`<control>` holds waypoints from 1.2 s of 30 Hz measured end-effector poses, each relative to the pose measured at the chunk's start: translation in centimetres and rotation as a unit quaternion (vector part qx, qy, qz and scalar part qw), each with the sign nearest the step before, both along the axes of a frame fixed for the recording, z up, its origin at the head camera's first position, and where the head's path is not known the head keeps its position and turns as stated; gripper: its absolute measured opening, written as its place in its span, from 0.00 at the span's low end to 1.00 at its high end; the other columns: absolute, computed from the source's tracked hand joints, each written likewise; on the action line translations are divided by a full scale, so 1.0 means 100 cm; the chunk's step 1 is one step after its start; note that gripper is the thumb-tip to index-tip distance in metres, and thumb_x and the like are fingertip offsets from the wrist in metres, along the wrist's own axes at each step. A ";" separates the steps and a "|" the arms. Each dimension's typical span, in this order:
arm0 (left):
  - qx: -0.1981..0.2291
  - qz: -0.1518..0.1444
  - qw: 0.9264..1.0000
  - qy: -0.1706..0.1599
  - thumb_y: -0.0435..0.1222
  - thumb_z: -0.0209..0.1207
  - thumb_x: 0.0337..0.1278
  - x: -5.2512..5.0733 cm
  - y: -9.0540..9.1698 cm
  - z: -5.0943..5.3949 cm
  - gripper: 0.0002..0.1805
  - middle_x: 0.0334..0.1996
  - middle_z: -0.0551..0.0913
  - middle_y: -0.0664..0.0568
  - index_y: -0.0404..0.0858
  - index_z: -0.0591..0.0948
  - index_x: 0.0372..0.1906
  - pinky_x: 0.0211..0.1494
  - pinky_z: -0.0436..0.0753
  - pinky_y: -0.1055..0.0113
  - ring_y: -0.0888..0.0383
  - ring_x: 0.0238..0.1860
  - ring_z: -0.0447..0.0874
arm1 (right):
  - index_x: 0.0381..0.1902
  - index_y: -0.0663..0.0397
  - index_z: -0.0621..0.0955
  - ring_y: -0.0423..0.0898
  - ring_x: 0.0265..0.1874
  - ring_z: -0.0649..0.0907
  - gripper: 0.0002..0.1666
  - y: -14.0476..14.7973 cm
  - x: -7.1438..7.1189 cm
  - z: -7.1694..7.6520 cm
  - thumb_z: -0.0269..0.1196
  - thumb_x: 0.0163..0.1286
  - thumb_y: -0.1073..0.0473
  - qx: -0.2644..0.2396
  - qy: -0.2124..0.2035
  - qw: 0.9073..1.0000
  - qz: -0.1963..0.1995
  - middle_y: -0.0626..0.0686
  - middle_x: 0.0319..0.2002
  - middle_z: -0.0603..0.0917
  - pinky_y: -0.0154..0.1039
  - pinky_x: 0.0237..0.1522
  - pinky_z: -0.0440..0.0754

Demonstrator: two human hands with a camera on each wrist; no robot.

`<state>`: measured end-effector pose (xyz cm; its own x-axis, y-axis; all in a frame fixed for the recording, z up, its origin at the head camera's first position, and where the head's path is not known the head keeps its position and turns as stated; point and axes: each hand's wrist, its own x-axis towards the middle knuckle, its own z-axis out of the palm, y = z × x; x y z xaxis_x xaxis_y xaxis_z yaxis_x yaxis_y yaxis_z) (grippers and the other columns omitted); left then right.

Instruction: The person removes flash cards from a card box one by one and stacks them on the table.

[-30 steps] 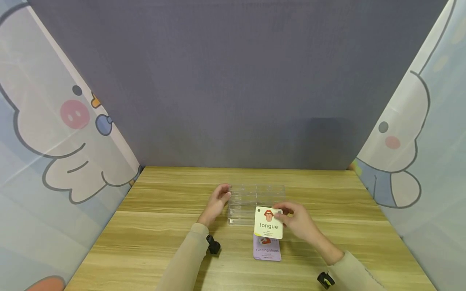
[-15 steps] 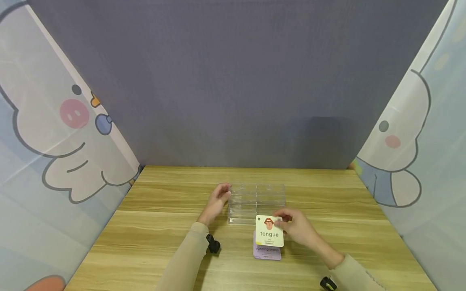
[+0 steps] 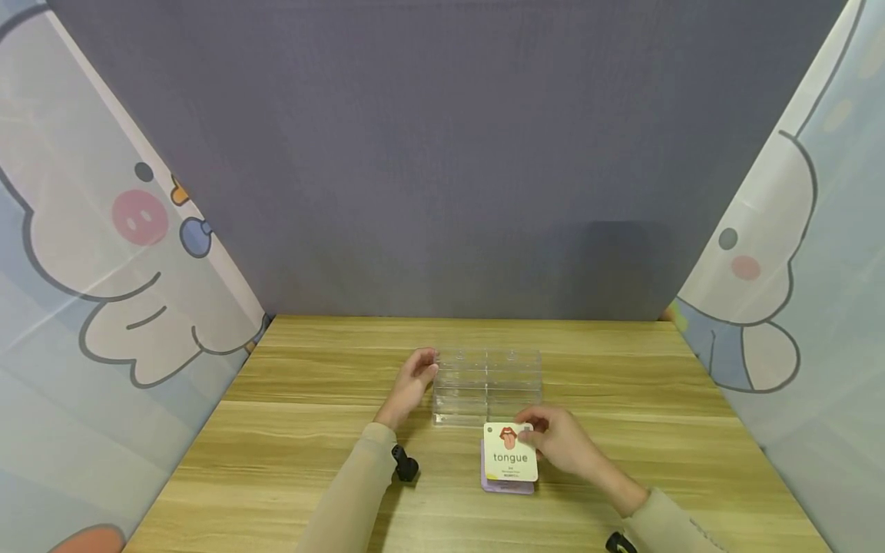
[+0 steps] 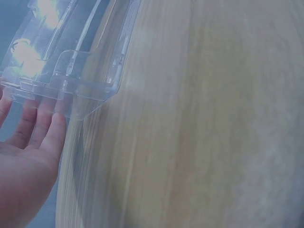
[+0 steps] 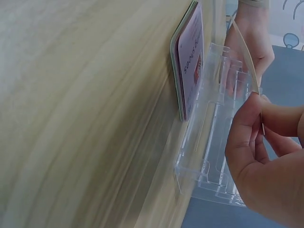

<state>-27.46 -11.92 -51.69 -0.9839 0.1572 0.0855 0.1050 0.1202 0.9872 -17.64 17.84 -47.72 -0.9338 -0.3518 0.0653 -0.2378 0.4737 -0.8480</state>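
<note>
My right hand (image 3: 556, 439) pinches a pale yellow flash card (image 3: 510, 467), printed with a mouth and the word "tongue", by its upper right corner. Beneath it lies a small stack of cards, topped by a purple "running shoes" flash card (image 5: 191, 64); in the right wrist view a gap separates the held card from the stack. Behind the cards stands a clear plastic stepped display rack (image 3: 462, 398) with two columns. My left hand (image 3: 409, 386) rests against the rack's left side, its fingers (image 4: 53, 135) fairly straight in the left wrist view.
A wood-grain table (image 3: 311, 430) carries everything. A grey partition (image 3: 442, 169) rises at its far edge, and cartoon-printed curtains (image 3: 104, 322) flank both sides. Black devices (image 3: 405, 465) are strapped at the sleeve cuffs.
The right hand has brought the tongue card nearer to me, so it now covers most of the purple card in the head view. The left hand and rack have stayed in place.
</note>
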 end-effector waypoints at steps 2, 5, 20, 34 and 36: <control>0.000 -0.001 1.000 0.001 0.32 0.53 0.76 0.000 0.000 0.000 0.20 0.61 0.74 0.38 0.30 0.71 0.66 0.65 0.74 0.52 0.47 0.62 0.73 | 0.45 0.62 0.85 0.40 0.21 0.77 0.11 -0.001 0.001 -0.001 0.68 0.65 0.70 0.006 -0.006 1.000 -0.003 0.49 0.29 0.79 0.35 0.19 0.81; 0.002 -0.002 1.000 -0.001 0.32 0.53 0.76 0.001 0.000 0.000 0.20 0.62 0.74 0.38 0.30 0.71 0.67 0.65 0.74 0.52 0.47 0.62 0.73 | 0.45 0.63 0.85 0.41 0.23 0.78 0.11 -0.002 0.002 -0.003 0.68 0.64 0.71 0.011 -0.015 1.000 -0.006 0.50 0.31 0.79 0.39 0.21 0.84; -0.001 0.011 1.000 0.004 0.29 0.52 0.76 -0.001 0.002 0.000 0.19 0.61 0.74 0.35 0.28 0.70 0.66 0.65 0.73 0.49 0.43 0.62 0.73 | 0.44 0.65 0.84 0.43 0.28 0.76 0.12 -0.012 0.005 -0.010 0.68 0.62 0.73 0.035 -0.009 0.999 -0.009 0.51 0.32 0.77 0.37 0.20 0.83; 0.012 0.011 1.000 0.003 0.31 0.54 0.75 0.002 0.002 0.001 0.19 0.61 0.75 0.38 0.31 0.72 0.65 0.66 0.73 0.49 0.45 0.61 0.73 | 0.38 0.60 0.86 0.36 0.29 0.78 0.10 -0.020 0.008 -0.017 0.74 0.59 0.67 0.231 0.159 0.960 0.026 0.47 0.36 0.80 0.27 0.28 0.77; 0.012 0.010 1.000 0.007 0.30 0.54 0.75 0.002 0.002 0.001 0.19 0.61 0.75 0.38 0.30 0.72 0.66 0.65 0.73 0.48 0.44 0.61 0.73 | 0.34 0.58 0.85 0.36 0.29 0.77 0.08 -0.020 0.008 -0.019 0.74 0.59 0.66 0.251 0.178 0.951 0.037 0.45 0.34 0.77 0.26 0.27 0.76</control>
<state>-27.26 -11.70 -51.59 -0.9857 0.1345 0.1017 0.1155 0.0997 0.9883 -16.80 15.87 -49.63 -0.8552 -0.4862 0.1794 -0.5162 0.7682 -0.3787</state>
